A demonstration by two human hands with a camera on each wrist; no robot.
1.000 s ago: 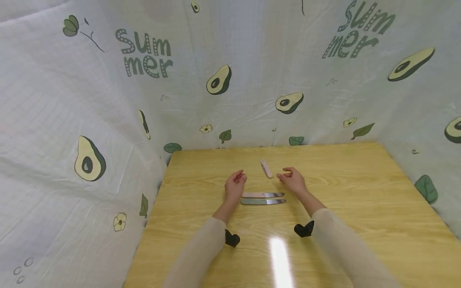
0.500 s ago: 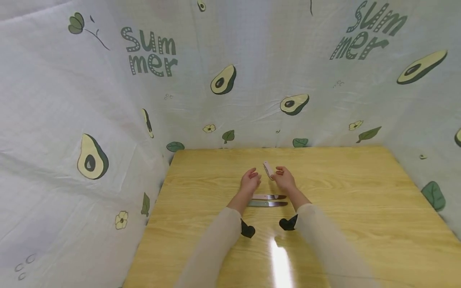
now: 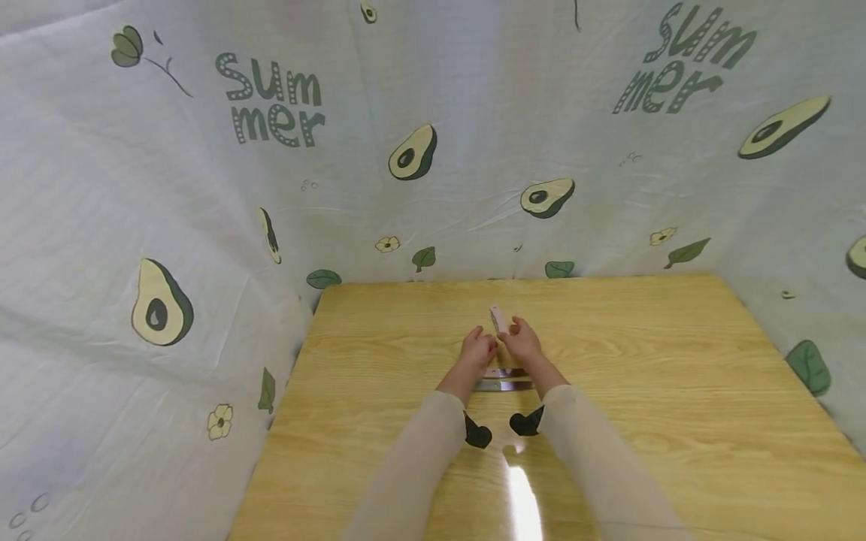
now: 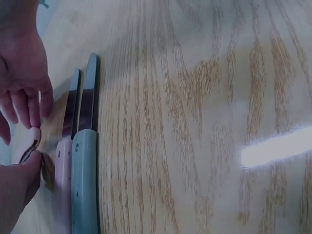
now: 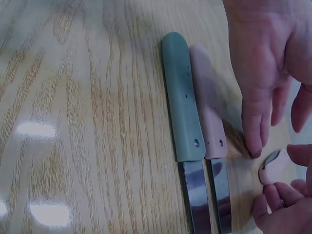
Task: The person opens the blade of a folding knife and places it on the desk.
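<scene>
In the head view, a folded pink folding knife (image 3: 498, 318) lies at a slant on the table. My right hand (image 3: 524, 344) pinches its near end between thumb and fingers. Close on its left, my left hand (image 3: 477, 352) reaches in with fingers fairly straight, fingertips beside the knife; whether they touch it I cannot tell. Nearer to me lie two unfolded folding knives side by side, blades pointing right: one with a pink handle (image 4: 64, 180), one with a green handle (image 4: 85, 180). My left hand and wrist hide both handles in large part in the head view.
The wooden table (image 3: 649, 391) reaches to a white curtain (image 3: 467, 225) printed with avocados at the back and sides. A bright reflection shines on the tabletop near the front. Dark heart-shaped pieces (image 3: 478, 434) hang at both cuffs.
Both hands have moved inward toward each other around the folded pink knife. My right hand has taken hold of its near end, and my left hand has come up beside it.
</scene>
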